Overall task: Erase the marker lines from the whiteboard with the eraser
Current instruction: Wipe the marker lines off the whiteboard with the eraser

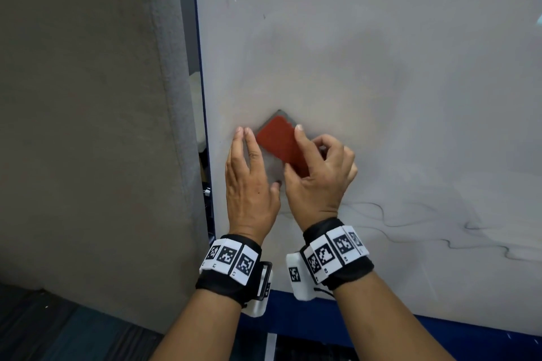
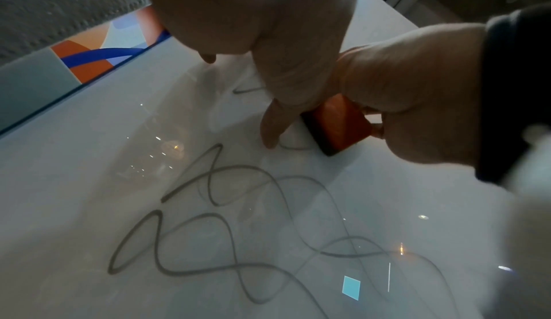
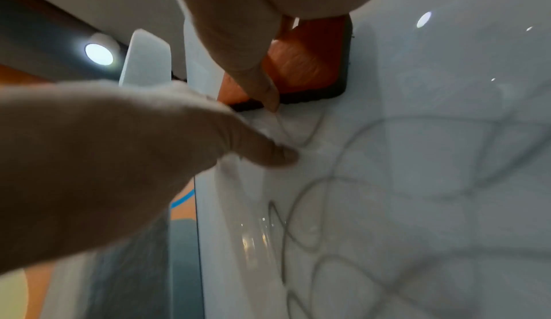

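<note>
Head view: right hand (image 1: 318,176) grips a red eraser (image 1: 280,142) against the whiteboard (image 1: 381,67); left hand (image 1: 249,173) rests flat beside it, fingers straight. Looping marker lines (image 2: 238,230) remain below. No readable writing.

Hands, two, both mine, raised side by side. Left hand (image 1: 249,182): fingers straight, tips flat against the whiteboard (image 1: 381,53), holding nothing. Right hand (image 1: 318,173): fingers curled, gripping the eraser (image 1: 278,141), just right of the left hand.

Whiteboard (image 1: 381,67) (smudged grey) bears eraser (image 1: 278,141), marker lines (image 1: 440,231).
</note>
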`<state>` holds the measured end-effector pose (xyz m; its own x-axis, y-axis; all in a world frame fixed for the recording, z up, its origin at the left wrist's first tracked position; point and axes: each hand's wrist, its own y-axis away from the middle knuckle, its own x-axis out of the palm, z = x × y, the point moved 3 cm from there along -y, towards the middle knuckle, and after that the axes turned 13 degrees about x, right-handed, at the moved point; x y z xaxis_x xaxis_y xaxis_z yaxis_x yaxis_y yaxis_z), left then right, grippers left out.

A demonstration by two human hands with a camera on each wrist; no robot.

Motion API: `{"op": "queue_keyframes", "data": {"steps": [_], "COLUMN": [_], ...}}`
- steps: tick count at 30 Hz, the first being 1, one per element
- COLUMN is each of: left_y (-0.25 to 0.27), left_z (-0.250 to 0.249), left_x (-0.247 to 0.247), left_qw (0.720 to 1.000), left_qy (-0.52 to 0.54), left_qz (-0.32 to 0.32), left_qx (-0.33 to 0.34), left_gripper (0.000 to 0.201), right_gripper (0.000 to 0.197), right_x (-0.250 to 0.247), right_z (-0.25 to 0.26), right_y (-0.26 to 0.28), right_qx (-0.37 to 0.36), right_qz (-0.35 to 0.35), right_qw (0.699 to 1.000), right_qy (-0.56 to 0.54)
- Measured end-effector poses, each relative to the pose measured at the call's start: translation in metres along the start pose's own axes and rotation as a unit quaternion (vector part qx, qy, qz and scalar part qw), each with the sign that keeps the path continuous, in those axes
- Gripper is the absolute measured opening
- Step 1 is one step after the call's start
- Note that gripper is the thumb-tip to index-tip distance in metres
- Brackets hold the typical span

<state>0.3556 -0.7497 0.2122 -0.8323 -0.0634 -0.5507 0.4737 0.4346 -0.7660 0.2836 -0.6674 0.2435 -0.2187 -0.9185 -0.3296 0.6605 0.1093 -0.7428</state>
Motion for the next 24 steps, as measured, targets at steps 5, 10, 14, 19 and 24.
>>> {"op": "queue_keyframes", "data": {"steps": [5,10,14,19,24], "left_y": [0.003,0.002,0.003,0.000,-0.005], "left_z": [0.000,-0.007,-0.012,-0.020,-0.018], "left_x": [-0.001,-0.011,-0.014,-0.009,-0.009], "left_qw": [1.000,0.992,0.971,0.971,0.987], "left_qy": [0.003,0.123,0.222,0.201,0.094], "left_qz": [-0.007,-0.023,-0.073,-0.107,-0.130], "left_qx": [0.003,-0.030,-0.044,-0.069,-0.027], "left_gripper": [0.104,0.083,0.079,0.090,0.086], "right_gripper": [0.062,0.068,0.057,0.047,0.042], "right_x": [0.007,0.009,0.004,-0.002,-0.018], "right_z": [-0.017,-0.016,-0.013,-0.015,-0.018], "right_y": [0.018,0.014,0.012,0.015,0.002], "right_qx": [0.003,0.039,0.057,0.036,0.024], "right_qz": [0.039,0.059,0.061,0.109,0.110], "right_qw": [0.999,0.997,0.992,0.977,0.973], "right_qy": [0.009,-0.035,-0.096,-0.180,-0.200]}}
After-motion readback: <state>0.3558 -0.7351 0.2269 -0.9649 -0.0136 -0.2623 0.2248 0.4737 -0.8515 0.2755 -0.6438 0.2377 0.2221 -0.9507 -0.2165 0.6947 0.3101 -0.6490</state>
